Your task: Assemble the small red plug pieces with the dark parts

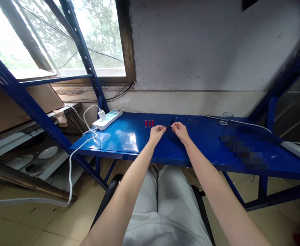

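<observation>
Over the blue table (pixel 119 145), my left hand (pixel 156 134) pinches one end of a thin black stick-like piece (pixel 168 127). The fingers of my right hand (pixel 180 132) are closed at its other end, where a small pale tip shows; the piece is too small to name more exactly. Just behind the hands lies a short black piece (pixel 172 121), with a tiny light bit (pixel 176 118) beside it. Three small red cylinders (pixel 149 123) stand in a row to the left of my left hand. Several tiny shiny pieces (pixel 192 121) lie in rows beyond my right hand.
A white power strip (pixel 108 119) with a plugged-in charger (pixel 102 115) sits at the table's left end. A clear glass (pixel 226 119) stands at the back right. A blurred dark object (pixel 243 150) and a white device (pixel 298 152) lie farther right. Blue shelf posts (pixel 81 48) frame the table.
</observation>
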